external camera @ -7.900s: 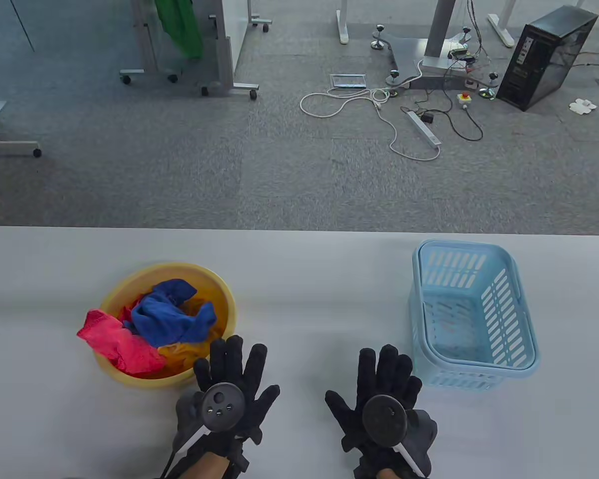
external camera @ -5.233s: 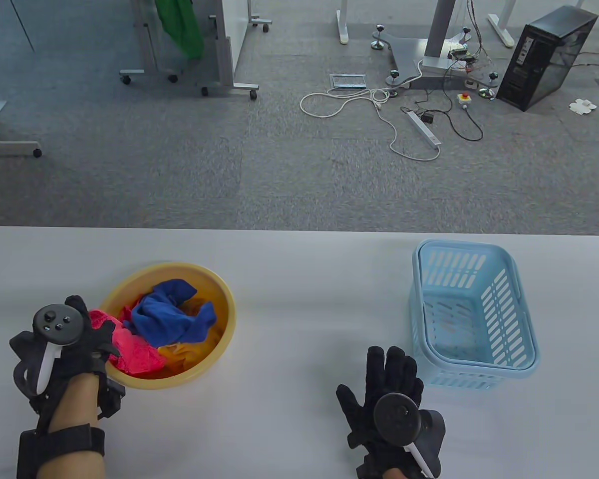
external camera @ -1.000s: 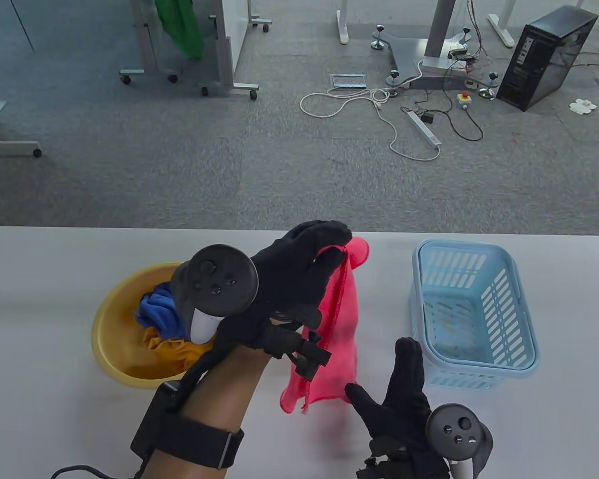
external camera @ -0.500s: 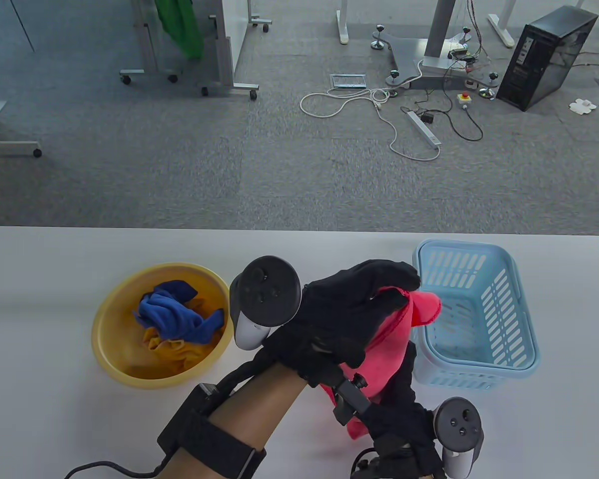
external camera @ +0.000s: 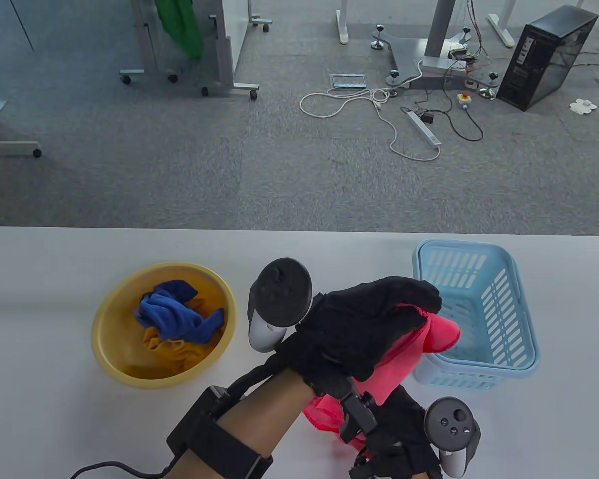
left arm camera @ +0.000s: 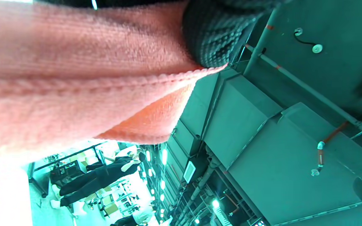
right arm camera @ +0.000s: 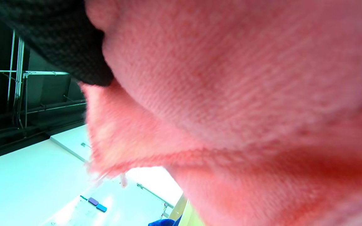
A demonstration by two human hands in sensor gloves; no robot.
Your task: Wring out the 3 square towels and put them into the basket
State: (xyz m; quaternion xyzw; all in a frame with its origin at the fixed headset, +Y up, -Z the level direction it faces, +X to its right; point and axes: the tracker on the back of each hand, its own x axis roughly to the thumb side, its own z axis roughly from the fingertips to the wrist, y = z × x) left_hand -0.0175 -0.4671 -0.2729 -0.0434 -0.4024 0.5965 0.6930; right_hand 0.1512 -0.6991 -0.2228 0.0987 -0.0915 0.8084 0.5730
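Table view: pink towel (external camera: 404, 357) now out of the yellow basin (external camera: 110, 349), gripped by left hand (external camera: 364, 329) up top w/ right hand (external camera: 404, 429) clasping its lower end beside the blue basket (external camera: 524, 319); wringing about to begin.

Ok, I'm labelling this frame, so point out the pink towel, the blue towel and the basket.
pink towel (external camera: 442, 337), table view, on the end sticking out past the left hand's fingers.
blue towel (external camera: 172, 319), table view, middle of the bundle in the yellow basin.
light blue basket (external camera: 521, 324), table view, on its right slotted wall.
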